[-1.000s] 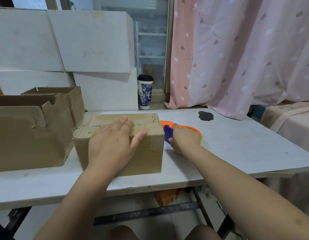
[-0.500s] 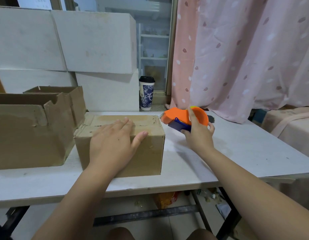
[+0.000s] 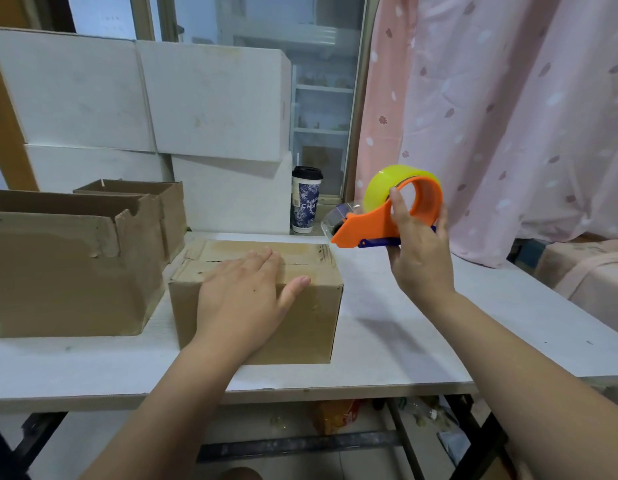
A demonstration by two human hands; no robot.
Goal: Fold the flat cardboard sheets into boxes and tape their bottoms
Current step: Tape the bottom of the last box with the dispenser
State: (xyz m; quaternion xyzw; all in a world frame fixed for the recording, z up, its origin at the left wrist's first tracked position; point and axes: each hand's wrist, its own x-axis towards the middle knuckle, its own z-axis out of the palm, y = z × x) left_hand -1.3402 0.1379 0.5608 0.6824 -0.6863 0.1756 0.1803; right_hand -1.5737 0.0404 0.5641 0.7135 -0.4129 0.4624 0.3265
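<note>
A small brown cardboard box [image 3: 311,320] stands on the white table [image 3: 404,341] with its folded flaps facing up. My left hand [image 3: 241,299] lies flat on those flaps, fingers straight, thumb over the front edge. My right hand [image 3: 420,258] grips an orange tape dispenser [image 3: 373,226] with a yellow-green tape roll, held in the air above the table, just right of the box's far right corner. The dispenser's clear tape end points left toward the box.
Two larger open cardboard boxes [image 3: 68,268] stand at the left of the table. White boxes [image 3: 196,105] are stacked behind. A paper cup with a black lid [image 3: 305,206] stands at the back. A pink curtain [image 3: 508,116] hangs at the right.
My right hand picked the tape dispenser up off the table and raised it, turning it upright beside the box. My left hand stayed on the box top.
</note>
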